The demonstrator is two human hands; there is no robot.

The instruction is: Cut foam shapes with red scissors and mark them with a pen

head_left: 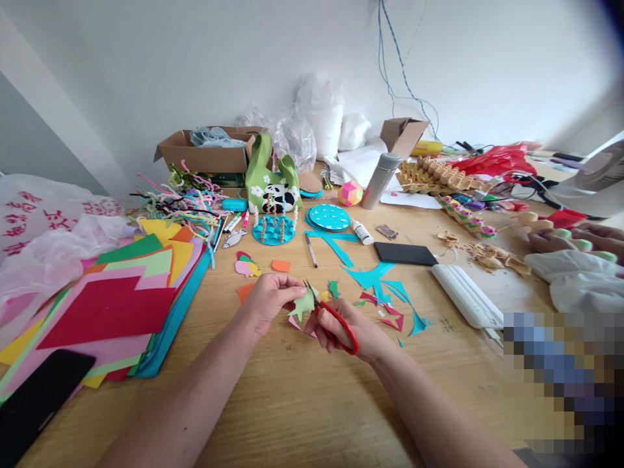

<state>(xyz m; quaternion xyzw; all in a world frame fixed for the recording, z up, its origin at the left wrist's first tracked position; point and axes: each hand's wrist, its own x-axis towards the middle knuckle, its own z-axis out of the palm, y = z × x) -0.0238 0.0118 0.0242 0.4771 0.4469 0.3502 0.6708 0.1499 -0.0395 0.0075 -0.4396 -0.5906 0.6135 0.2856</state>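
presently, in the head view, the left hand [273,298] is clamped on a light green paper piece [303,307], pinched between thumb and fingers over the worktop [312,403]. the right hand [348,328] is closed around the handles of red-handled scissors [337,316]. the blades point away and to the left, alongside the right edge of the paper piece (whether they touch it cannot be told). the two hands are near each other but apart.

just beyond the hands lie an orange paper piece [281,266] and a slim pen [311,251]. to the right, loose blue scraps [368,276] and red scraps [394,323] are spread out. a white bottle [361,231] lies near a black slab [404,253].

to the left, a stack of coloured sheets [104,312] carries a black phone [43,403] at its near corner. toward the rear are a green panda bag [273,175], a grey flask [381,182] and a cardboard box [202,153]. at the right edge, another person's hand [599,237] is beside pale green pieces [582,245].
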